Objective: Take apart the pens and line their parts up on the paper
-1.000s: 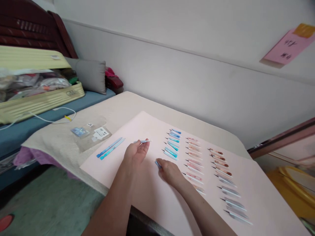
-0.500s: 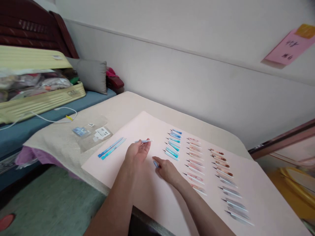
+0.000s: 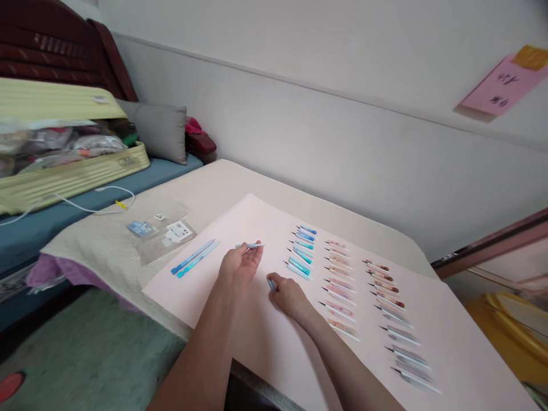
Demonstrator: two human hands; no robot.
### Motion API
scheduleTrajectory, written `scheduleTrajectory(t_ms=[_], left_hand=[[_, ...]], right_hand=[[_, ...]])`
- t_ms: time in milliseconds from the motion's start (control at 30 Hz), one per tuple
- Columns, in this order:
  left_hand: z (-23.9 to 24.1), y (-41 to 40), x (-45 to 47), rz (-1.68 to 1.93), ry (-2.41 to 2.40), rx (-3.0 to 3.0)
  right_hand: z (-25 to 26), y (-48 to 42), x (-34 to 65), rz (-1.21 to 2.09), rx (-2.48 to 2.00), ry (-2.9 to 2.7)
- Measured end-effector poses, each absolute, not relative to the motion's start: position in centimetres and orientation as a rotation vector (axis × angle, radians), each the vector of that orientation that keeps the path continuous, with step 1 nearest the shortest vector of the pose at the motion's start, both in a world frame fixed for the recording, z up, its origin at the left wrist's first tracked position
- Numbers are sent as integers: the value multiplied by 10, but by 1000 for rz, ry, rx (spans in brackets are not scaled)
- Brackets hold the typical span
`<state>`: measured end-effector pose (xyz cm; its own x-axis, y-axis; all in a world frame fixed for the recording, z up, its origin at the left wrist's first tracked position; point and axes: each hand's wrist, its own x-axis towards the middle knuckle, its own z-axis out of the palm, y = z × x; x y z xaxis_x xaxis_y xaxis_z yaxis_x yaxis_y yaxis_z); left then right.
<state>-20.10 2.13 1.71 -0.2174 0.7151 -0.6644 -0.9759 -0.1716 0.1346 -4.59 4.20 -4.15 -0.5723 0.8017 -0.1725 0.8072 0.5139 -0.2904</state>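
My left hand [image 3: 243, 262] is palm up above the pale pink sheet [image 3: 180, 305]. Its thumb and fingers pinch a slim pen [image 3: 240, 246] with a light blue-grey barrel and a white end. To the right, my right hand [image 3: 289, 294] is closed, palm down, around a small blue-grey piece [image 3: 271, 284] that may be a pen cap; most of it is hidden. The two hands are apart. Two longer blue strips with pointed ends [image 3: 197, 260] lie left of my left hand. Right of my right hand is a column of blue and turquoise pens [image 3: 303, 245] with dark tips.
Further right lie columns of pinkish pens [image 3: 340, 279] and brown and grey ones [image 3: 396, 325]. Clear plastic packaging [image 3: 165, 233] rests on the cream cover at left. Beyond it are a white cable [image 3: 85, 210], an open yellow case [image 3: 72, 174] and a grey pillow [image 3: 158, 131].
My right hand has shifted slightly, and its index finger is curled in more around the small blue-grey piece. My left hand and its pen stay nearly still.
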Motion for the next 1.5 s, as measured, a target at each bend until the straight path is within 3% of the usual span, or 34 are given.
scheduleTrajectory(t_ms=[133,200,333,467,633,867,1267,1500], left_hand=[[17,20,-203,1702,648,-525],[17,19,-203,1708,646,-517],[14,19,-198,1695,687,-446],[8,22,-180,1636,772,-341],[2,21,-148,1582,838,-203],[3,18,-126,1610,939,60],[10,14,-118,1619,1196,409],[2,11,-110,1540,1130,500]], right_hand=[[-44,36,-39,-597,1494,2769],[-46,30,-31,-778,1549,2853],[-41,15,-11,-1822,1763,2812],[-26,-2,8,-2960,1777,1915],[-22,-3,23,-3570,1522,1104],[-20,8,28,-3609,1498,1007],[-18,4,34,-3255,1814,1512],[-19,2,36,-3202,1774,1650]])
